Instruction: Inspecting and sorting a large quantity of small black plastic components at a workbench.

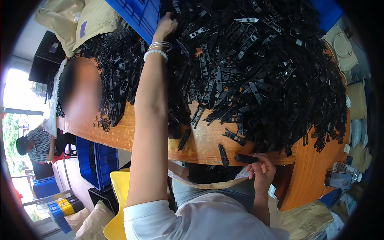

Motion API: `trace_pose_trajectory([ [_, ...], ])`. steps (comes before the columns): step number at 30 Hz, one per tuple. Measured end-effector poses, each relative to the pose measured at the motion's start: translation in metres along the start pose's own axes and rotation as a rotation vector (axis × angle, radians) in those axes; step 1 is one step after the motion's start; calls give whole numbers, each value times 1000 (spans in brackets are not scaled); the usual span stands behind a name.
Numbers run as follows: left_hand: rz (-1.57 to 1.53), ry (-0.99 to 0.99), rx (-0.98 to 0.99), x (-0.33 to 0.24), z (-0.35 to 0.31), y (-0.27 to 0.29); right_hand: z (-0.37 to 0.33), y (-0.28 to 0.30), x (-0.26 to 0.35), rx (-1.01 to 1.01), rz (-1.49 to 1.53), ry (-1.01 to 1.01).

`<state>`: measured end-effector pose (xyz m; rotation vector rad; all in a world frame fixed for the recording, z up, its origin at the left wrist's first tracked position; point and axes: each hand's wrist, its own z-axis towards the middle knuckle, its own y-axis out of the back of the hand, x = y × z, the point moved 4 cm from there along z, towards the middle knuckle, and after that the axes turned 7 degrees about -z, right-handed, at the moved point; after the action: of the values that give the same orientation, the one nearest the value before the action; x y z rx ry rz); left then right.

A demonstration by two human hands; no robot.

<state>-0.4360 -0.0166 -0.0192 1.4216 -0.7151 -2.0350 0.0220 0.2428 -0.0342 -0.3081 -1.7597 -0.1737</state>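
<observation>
My right hand point(263, 171) is closed on a small, long black plastic part point(245, 159), pinched between thumb and fingers at the table's front edge. My left arm stretches far forward across the table. Beside a tilted blue crate point(138, 16), at the pile's far side, my left hand point(167, 26) has its fingers curled down; what they hold is hidden. A large heap of black plastic parts point(256, 76) covers much of the wooden table point(200, 146). A few loose parts lie near the front edge, among them a narrow black piece point(223, 155).
Over my lap an open sack point(216, 185) holds more black parts. A yellow chair point(118, 200) and a blue bin point(96, 162) stand at the left. To the right lie a phone point(338, 179) and a clear bottle point(355, 174). Another person point(38, 144) sits at the far left.
</observation>
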Motion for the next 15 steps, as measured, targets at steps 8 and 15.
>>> trace_pose_trajectory([
  [8, -315, -74, 40, -22, -62, 7, 4, 1, -1, 43, -38, -4],
  [15, -264, -447, 183, -94, -154, 22, 2, 0, -2, 48, -54, 26],
])
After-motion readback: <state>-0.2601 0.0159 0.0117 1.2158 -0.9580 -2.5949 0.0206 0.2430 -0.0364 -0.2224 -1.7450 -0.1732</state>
